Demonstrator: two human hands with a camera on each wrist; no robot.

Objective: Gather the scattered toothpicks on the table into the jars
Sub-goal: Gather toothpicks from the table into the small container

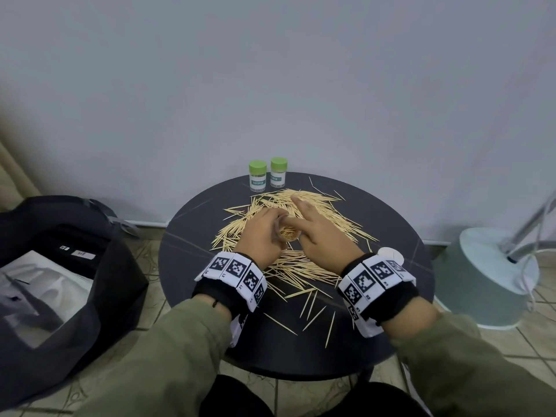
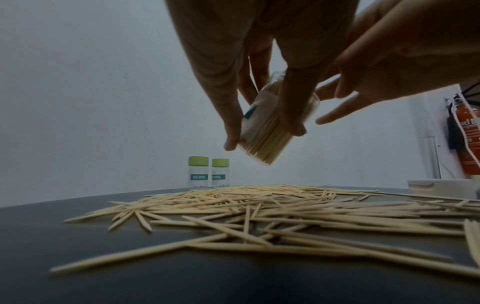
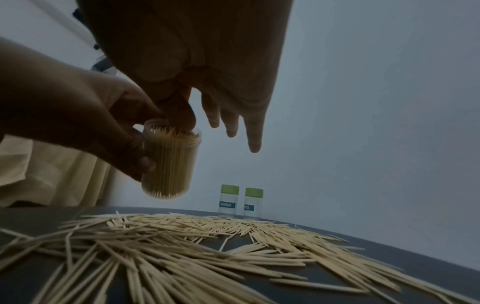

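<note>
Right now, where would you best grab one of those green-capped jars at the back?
Probably round the clear wall of a green-capped jar, below the cap, coming from the front or above. It stands upright and touches or nearly touches its twin, leaving no room for fingers between them.

1. A table (image 1: 391, 224) stands against the wall (image 1: 270, 70); toothpicks (image 1: 328, 218) lie strewn over its middle and near side.
2. Two capped jars (image 1: 257, 176) stand side by side at the far edge, behind the pile.
3. The left hand (image 1: 261, 236) holds an open jar (image 3: 168, 162) above the pile; toothpicks stand upright in it; the right hand (image 1: 322, 233) is just to its right, thumb at the mouth.
4. A bag (image 1: 60, 266) sits on the floor left of the table; a lamp base (image 1: 493, 275) right.
</note>
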